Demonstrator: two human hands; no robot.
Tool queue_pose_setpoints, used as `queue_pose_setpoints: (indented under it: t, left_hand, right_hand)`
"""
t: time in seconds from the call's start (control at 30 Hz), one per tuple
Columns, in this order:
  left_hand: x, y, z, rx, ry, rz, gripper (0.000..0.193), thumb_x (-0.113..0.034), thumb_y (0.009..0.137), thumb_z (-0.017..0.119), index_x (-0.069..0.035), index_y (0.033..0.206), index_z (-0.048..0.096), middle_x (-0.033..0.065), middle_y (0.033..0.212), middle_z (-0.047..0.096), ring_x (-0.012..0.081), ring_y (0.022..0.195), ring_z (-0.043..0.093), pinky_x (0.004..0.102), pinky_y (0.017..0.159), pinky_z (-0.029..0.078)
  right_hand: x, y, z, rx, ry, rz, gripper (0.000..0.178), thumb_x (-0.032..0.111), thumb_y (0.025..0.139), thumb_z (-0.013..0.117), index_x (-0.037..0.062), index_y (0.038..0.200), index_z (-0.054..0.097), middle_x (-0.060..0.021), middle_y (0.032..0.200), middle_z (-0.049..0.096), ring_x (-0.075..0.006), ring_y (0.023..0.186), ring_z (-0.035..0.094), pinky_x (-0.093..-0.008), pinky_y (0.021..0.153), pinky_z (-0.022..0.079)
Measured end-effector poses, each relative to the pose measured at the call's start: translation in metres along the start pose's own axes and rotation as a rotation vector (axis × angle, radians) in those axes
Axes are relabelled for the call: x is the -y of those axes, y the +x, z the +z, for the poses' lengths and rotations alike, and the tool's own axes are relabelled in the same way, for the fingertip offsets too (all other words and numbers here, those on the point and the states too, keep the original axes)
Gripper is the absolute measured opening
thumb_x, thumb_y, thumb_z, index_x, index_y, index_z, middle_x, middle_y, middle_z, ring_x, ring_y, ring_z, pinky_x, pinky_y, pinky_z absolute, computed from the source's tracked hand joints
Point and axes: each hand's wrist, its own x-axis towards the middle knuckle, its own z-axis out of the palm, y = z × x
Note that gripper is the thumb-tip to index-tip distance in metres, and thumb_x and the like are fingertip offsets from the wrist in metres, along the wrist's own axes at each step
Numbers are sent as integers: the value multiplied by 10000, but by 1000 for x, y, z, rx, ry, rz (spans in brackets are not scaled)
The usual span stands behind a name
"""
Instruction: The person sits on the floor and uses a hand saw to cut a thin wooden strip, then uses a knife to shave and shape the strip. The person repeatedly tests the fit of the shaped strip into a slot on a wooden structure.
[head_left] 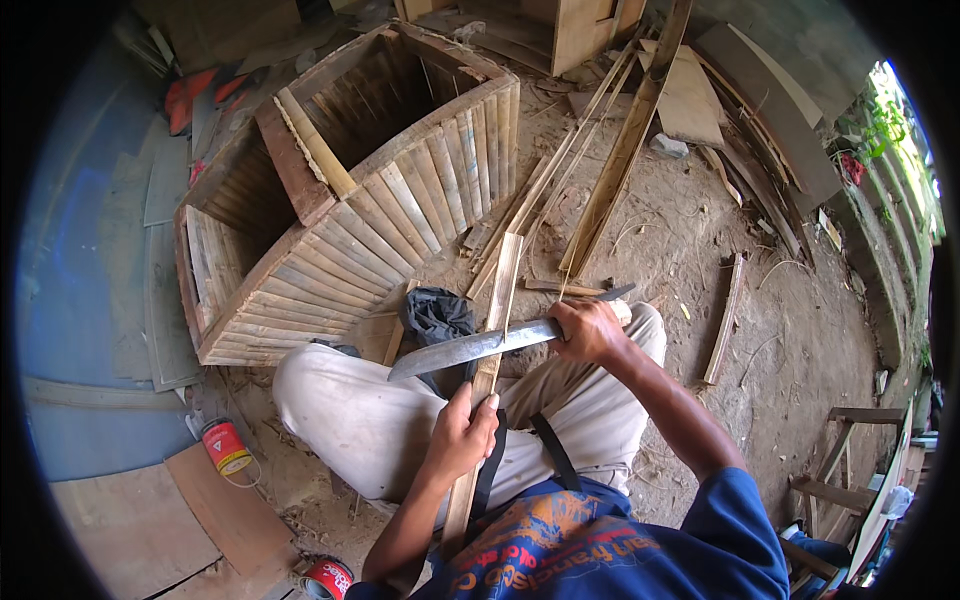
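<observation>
A long, pale bamboo strip [507,278] runs upward from my lap, between my legs. My left hand [463,436] is closed round its lower part. A broad-bladed machete [470,349] lies across the strip just above that hand, its tip pointing left. My right hand [590,331] grips the machete at the right end of the blade. Where blade and strip meet, a thin sliver stands up from the bamboo. The machete's handle is mostly hidden by my fingers. A black plastic bag [437,314] sits beside the strip, near my left knee.
A large curved frame clad in bamboo slats [370,240] stands ahead on the left. Long bamboo pieces [630,140] and boards [690,100] lie ahead on the dirt. Two red cans, one lying tilted [226,446], are at my left. A wooden stick [725,318] lies at right.
</observation>
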Motion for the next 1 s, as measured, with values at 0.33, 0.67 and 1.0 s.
queue_pose_setpoints:
  t: [0.33, 0.67, 1.0]
  left_hand:
    - [-9, -36, -14, 42, -240, -109, 184, -252, 1026, 503, -77, 972, 489, 23, 624, 513, 106, 423, 500, 240, 386, 384]
    - [2, 20, 2, 90, -188, -144, 376, -410, 1040, 429, -72, 893, 499, 9, 572, 472, 107, 384, 464, 240, 345, 381]
    - [-12, -46, 5, 228, -71, -130, 348, -357, 1054, 368, -64, 899, 475, -11, 549, 416, 77, 364, 370, 235, 341, 329]
  right_hand:
    - [-121, -4, -71, -92, -132, 830, 238, 197, 848, 626, -26, 908, 683, -231, 769, 681, -271, 713, 704, -415, 622, 560]
    - [67, -19, -18, -18, 202, 159, 172, 141, 708, 730, 56, 768, 592, -111, 625, 606, -296, 528, 627, -411, 508, 526]
    - [-87, 2, -54, -26, -284, 694, 196, 228, 886, 639, 43, 842, 684, -122, 645, 658, -184, 534, 636, -362, 477, 529]
